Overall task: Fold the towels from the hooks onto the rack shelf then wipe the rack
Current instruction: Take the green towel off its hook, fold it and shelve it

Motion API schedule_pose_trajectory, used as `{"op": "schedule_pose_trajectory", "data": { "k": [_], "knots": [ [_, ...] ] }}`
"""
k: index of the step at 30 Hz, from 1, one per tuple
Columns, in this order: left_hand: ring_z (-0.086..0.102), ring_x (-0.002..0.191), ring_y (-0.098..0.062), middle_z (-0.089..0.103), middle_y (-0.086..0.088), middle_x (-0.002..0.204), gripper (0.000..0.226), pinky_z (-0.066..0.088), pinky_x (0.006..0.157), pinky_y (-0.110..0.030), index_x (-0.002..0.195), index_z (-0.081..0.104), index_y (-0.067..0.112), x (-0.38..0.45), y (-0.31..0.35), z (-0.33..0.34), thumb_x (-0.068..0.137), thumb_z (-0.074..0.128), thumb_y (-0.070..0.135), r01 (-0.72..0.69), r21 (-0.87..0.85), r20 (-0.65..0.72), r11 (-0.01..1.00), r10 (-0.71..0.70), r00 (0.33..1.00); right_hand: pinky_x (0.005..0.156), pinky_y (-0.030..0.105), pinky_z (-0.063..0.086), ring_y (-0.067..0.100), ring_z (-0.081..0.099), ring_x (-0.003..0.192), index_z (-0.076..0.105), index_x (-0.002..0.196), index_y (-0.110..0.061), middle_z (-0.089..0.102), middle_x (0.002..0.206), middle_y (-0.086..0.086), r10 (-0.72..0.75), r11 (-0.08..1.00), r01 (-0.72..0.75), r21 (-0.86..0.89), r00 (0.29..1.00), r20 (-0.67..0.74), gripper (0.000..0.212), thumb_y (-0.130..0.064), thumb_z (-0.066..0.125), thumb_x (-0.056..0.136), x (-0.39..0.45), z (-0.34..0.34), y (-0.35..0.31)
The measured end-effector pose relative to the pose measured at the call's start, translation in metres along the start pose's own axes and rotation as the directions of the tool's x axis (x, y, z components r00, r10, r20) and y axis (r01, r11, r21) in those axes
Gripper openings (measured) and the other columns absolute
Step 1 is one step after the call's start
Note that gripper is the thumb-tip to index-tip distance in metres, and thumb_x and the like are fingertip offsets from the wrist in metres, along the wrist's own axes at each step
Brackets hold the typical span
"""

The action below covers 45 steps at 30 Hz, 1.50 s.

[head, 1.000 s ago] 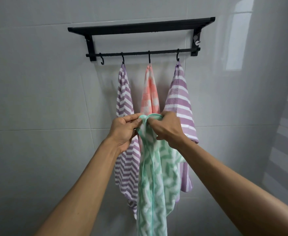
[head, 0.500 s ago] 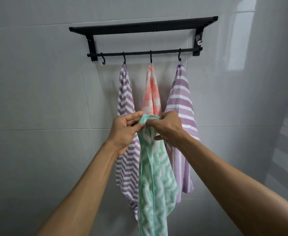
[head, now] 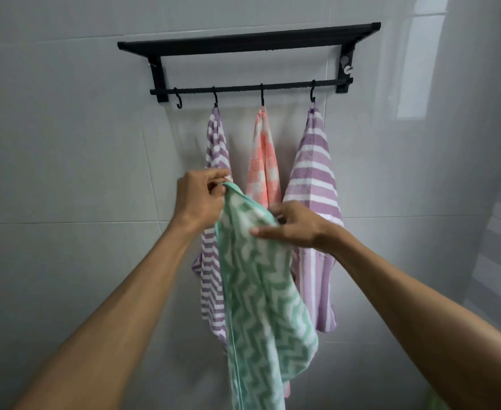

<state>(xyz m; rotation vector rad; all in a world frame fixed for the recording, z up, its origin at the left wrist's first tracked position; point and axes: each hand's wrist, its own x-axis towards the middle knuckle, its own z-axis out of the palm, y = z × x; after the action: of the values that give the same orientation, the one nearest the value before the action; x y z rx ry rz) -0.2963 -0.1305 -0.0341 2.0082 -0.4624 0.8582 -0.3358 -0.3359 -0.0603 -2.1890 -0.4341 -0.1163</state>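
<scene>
Tiled wall (head: 65, 202): pale grey, glossy, behind everything listed here.

Rack (head: 249, 44): black, fixed to the wall well above both hands. A flat shelf on top, a thin rail (head: 243, 89) beneath, four hooks hanging from the rail. The leftmost hook (head: 179, 102) carries nothing.

Green towel (head: 261, 291): mint and white zigzag, off the hooks, held in front of the other towels. Its top edge runs aslant from the left hand down to the right hand; the rest hangs below the fingers and passes out of the bottom of the view.

Wide-striped purple towel (head: 314, 179): on the rightmost hook, behind and above the right hand, hanging down past it.

Zigzag purple towel (head: 216, 143): on the second hook, behind the left hand, its lower part showing below the wrist, to the left of the green towel.

Pink checked towel (head: 263, 161): on the third hook, above and between the two hands, its lower part hidden behind the green towel.

Left hand (head: 197, 199): raised, the higher of the two. Fingers (head: 218, 176) curled, pinching the upper corner of the green towel.

Right hand (head: 296, 224): lower, just beside the left. Fingers curled over the towel's top edge, thumb laid flat across the front of the cloth, gripping it.
</scene>
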Motion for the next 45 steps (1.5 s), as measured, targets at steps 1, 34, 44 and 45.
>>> {"op": "schedule_pose_trajectory", "data": {
  "k": [1, 34, 44, 45],
  "knots": [
    [0.072, 0.095, -0.011, 0.076, -0.003, 0.107, 0.032, 0.054, 0.099, -0.029, 0.116, 0.075, 0.009, 0.004, -0.003, -0.006, 0.087, 0.067, -0.003, 0.011, 0.01, -0.026, 1.0, -0.011, 1.0, 0.085, 0.034, 0.061, 0.017, 0.076, 0.087, 0.078, 0.101, -0.013, 0.079, 0.095, 0.001, 0.07, 0.995, -0.061, -0.082, 0.992, 0.106, 0.037, -0.045, 0.08, 0.081, -0.005, -0.001, 0.006],
    [0.063, 0.089, -0.028, 0.065, -0.007, 0.094, 0.013, 0.043, 0.074, -0.029, 0.1, 0.068, 0.01, 0.045, -0.066, -0.058, 0.097, 0.057, 0.016, 0.341, 0.005, -0.23, 0.94, -0.331, 0.915, 0.066, 0.038, 0.045, 0.034, 0.055, 0.101, 0.071, 0.104, -0.01, 0.062, 0.107, 0.013, -0.065, 0.714, -0.404, -0.571, 0.774, -0.629, 0.021, -0.025, 0.072, 0.09, 0.008, -0.104, -0.024],
    [0.062, 0.083, -0.019, 0.068, -0.006, 0.092, 0.015, 0.045, 0.077, -0.025, 0.101, 0.074, 0.004, 0.038, -0.083, -0.07, 0.091, 0.071, 0.015, 0.402, -0.056, -0.23, 0.914, -0.403, 0.886, 0.07, 0.042, 0.061, 0.025, 0.063, 0.071, 0.067, 0.078, -0.013, 0.067, 0.083, 0.013, 0.254, 0.957, -0.292, -0.005, 0.843, -0.475, 0.019, -0.018, 0.085, 0.08, 0.001, -0.107, 0.007],
    [0.062, 0.084, -0.019, 0.069, -0.007, 0.094, 0.017, 0.046, 0.078, -0.024, 0.103, 0.074, 0.004, 0.04, -0.082, -0.072, 0.091, 0.072, 0.015, 0.399, -0.082, -0.251, 0.913, -0.406, 0.879, 0.073, 0.043, 0.06, 0.026, 0.063, 0.074, 0.068, 0.077, -0.013, 0.067, 0.084, 0.014, 0.246, 0.967, -0.244, 0.071, 0.828, -0.505, 0.018, -0.017, 0.086, 0.079, 0.001, -0.109, 0.009]
  ]
}}
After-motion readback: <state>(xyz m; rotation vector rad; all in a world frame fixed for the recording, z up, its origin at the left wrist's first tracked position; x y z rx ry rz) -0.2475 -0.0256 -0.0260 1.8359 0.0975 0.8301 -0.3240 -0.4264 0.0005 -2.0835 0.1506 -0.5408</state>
